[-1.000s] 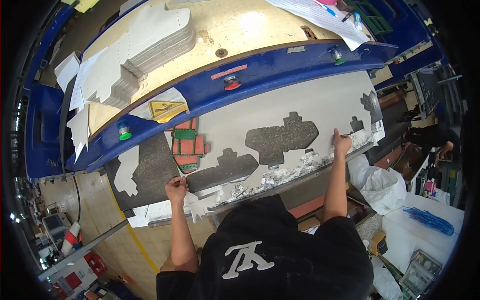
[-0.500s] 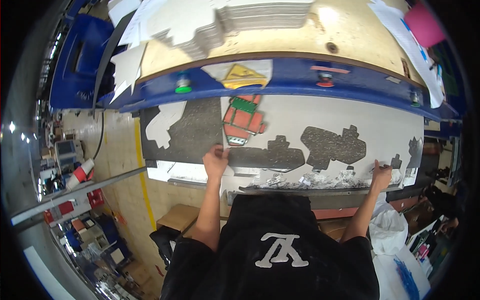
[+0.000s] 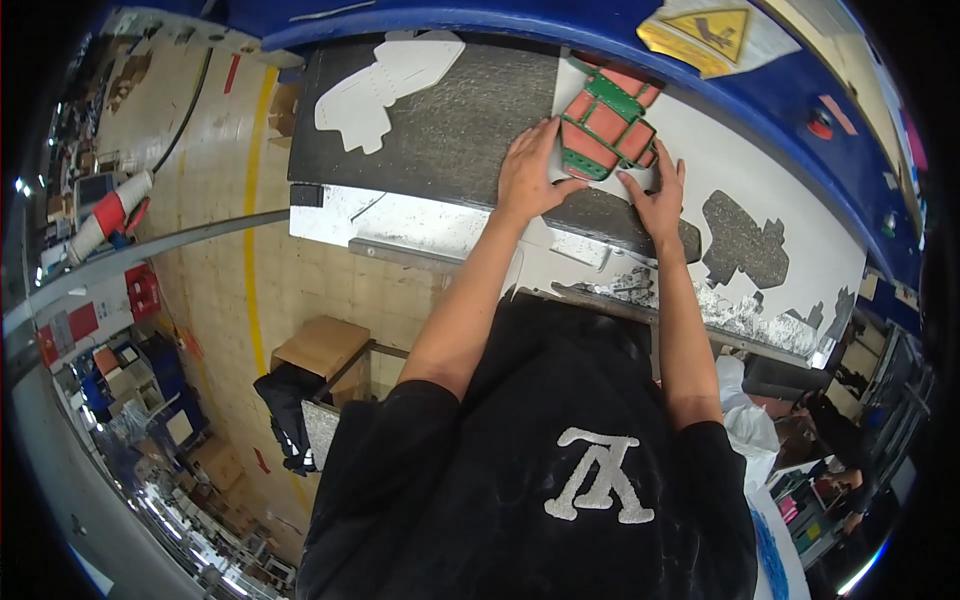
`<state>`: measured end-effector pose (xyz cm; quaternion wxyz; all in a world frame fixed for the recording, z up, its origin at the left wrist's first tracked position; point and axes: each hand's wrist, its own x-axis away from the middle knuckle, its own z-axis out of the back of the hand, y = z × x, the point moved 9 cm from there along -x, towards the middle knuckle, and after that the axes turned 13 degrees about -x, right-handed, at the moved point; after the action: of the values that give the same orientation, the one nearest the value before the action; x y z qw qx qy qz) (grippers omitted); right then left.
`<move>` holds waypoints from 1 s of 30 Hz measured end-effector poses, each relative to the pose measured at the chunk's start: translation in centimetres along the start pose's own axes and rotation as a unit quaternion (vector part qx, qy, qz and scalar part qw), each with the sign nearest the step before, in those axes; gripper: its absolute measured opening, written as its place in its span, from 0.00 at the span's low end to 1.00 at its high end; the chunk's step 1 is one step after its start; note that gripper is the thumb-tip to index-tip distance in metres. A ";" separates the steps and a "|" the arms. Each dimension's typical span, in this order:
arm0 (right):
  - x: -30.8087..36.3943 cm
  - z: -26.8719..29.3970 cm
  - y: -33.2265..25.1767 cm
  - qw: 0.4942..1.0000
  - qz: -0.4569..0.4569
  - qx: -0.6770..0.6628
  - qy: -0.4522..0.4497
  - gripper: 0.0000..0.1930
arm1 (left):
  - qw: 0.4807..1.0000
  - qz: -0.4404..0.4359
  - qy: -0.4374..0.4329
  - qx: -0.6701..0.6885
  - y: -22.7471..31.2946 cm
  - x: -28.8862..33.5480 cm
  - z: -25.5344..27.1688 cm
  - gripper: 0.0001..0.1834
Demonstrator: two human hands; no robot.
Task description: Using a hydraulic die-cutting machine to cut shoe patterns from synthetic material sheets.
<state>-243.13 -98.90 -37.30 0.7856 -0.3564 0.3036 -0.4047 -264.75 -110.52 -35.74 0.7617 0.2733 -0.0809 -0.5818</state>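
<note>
A red and green cutting die (image 3: 606, 118) lies near the left edge of a pale sheet (image 3: 690, 130) on the dark machine bed (image 3: 450, 130). My left hand (image 3: 530, 178) holds its left side, the fingers along the edge and the thumb stretched below its near end. On the opposite side, my right hand (image 3: 655, 200) grips the die's right edge between curved fingers and thumb. Dark gaps cut through the sheet show just right of my right hand. A white cut-out piece (image 3: 390, 85) rests on the bed to the left.
A blue machine beam (image 3: 560, 28) with a yellow warning label (image 3: 705, 35) and a red button (image 3: 819, 124) runs along the far side. A metal rail (image 3: 400, 255) borders the near edge. An open cardboard box (image 3: 320, 348) stands on the floor at left.
The view has swung left. My left hand has moved up from the sheet's near edge to the die, and my right hand has come from the sheet's right end to the die's other side.
</note>
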 end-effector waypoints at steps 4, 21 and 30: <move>0.3 -0.9 0.0 1.000 0.001 -0.007 0.009 0.44 | 1.000 -0.014 0.003 0.016 -0.6 0.3 0.5 0.62; 1.3 0.7 1.2 0.998 -0.032 0.012 0.046 0.42 | 0.996 -0.014 0.017 0.087 -0.5 -0.3 -1.0 0.55; 1.2 -0.5 2.2 0.994 -0.100 -0.035 0.026 0.54 | 0.992 0.024 -0.051 0.116 -2.2 -0.7 -1.0 0.55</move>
<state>-241.98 -99.13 -39.56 0.7202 -0.4016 0.3008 -0.4790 -266.40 -109.99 -37.57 0.7338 0.3272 -0.1932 -0.5631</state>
